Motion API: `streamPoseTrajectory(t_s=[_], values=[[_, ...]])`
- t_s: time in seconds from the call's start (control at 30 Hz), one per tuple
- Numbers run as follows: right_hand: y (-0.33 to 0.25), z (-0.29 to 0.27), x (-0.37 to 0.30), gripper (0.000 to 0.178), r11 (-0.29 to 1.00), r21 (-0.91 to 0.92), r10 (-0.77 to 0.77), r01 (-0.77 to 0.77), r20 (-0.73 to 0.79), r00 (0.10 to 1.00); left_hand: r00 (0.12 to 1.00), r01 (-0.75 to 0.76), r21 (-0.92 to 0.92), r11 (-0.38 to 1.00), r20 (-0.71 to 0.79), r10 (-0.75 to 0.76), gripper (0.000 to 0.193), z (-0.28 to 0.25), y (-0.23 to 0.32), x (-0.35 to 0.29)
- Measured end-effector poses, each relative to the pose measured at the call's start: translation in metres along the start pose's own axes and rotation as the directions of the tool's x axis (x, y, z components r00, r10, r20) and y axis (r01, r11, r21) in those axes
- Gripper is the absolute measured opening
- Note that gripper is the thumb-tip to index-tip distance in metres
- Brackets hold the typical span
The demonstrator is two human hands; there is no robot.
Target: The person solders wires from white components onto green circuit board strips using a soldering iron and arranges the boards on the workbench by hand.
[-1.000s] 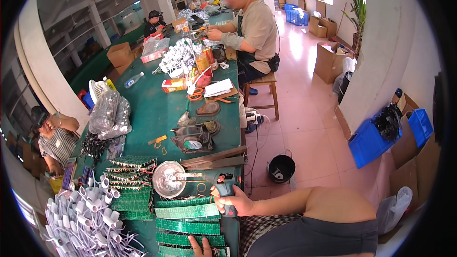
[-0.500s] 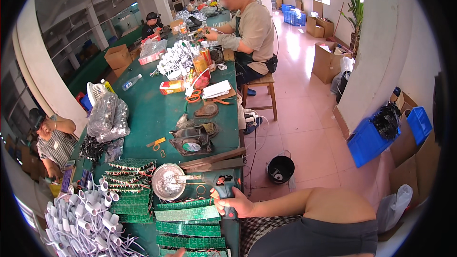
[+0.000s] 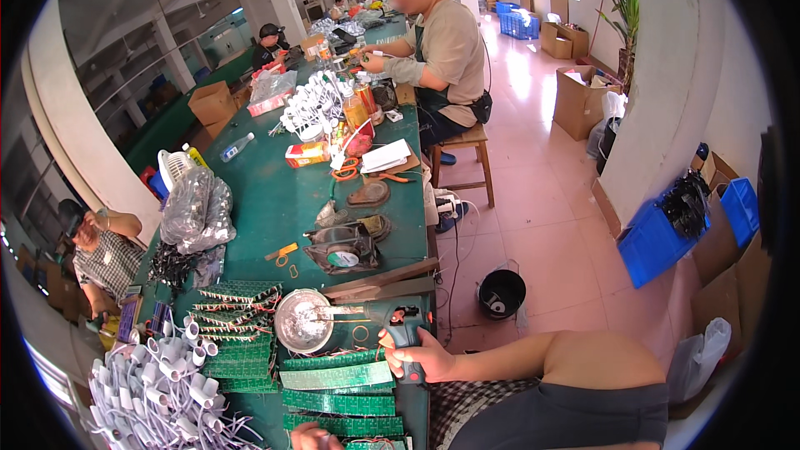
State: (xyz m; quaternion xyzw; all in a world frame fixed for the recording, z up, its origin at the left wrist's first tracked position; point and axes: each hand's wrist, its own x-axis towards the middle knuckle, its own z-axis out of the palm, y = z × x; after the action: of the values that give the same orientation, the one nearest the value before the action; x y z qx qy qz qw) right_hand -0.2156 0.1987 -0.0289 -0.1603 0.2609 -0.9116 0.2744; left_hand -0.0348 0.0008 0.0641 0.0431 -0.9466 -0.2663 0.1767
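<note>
My right hand [image 3: 422, 357] is closed round the handle of a grey-green, pistol-shaped soldering gun [image 3: 404, 329]. Its long tip reaches left into a round metal bowl [image 3: 282, 332] with whitish, crusted stuff inside. Just below the bowl lie rows of green circuit board strips [image 3: 337, 377], one of them paler than the others. At the lower edge, part of my left hand [image 3: 317, 437] shows beside the lowest strips. Its fingers are cut off by the frame, so its grip is hidden.
White cable pieces with tubular ends [image 3: 154, 392] are heaped at lower left, next to stacked wired boards [image 3: 237, 308]. Wooden strips [image 3: 383, 281] lie behind the gun. Farther along are a dark respirator mask [image 3: 342, 247] and orange scissors [image 3: 344, 170]. Co-workers sit around the table.
My left hand has come farther into view at the lower edge. The whole view has shifted slightly. The soldering gun stays in my right hand with its tip at the bowl.
</note>
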Motion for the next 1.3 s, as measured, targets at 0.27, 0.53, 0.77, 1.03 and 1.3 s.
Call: streamPoseTrajectory(t_s=[0.27,0.53,0.77,1.03,1.3], values=[[0.002,0.000,0.001,0.030,0.999,-0.009,0.048,-0.048,-0.049,0.998,0.988,-0.084,0.178,0.980,-0.111,0.105,0.017,0.029,-0.009,-0.002],[0.003,-0.001,0.000,0.028,0.998,-0.012,0.054,-0.055,-0.049,0.997,0.985,-0.092,0.154,0.984,-0.131,0.113,0.017,0.030,-0.010,-0.002],[0.000,0.001,0.001,0.027,0.998,-0.017,0.059,-0.060,-0.044,0.997,0.978,-0.067,0.163,0.984,-0.186,0.098,0.013,0.028,-0.009,-0.005],[0.002,-0.003,0.002,0.036,0.999,-0.030,0.043,-0.044,-0.022,0.999,0.976,-0.097,0.085,0.992,-0.189,0.111,0.013,0.026,-0.011,-0.004],[0.001,-0.003,-0.002,0.043,0.999,-0.033,0.042,-0.041,0.019,0.999,0.964,0.098,-0.079,0.992,-0.239,-0.114,0.026,0.042,-0.034,-0.023]])
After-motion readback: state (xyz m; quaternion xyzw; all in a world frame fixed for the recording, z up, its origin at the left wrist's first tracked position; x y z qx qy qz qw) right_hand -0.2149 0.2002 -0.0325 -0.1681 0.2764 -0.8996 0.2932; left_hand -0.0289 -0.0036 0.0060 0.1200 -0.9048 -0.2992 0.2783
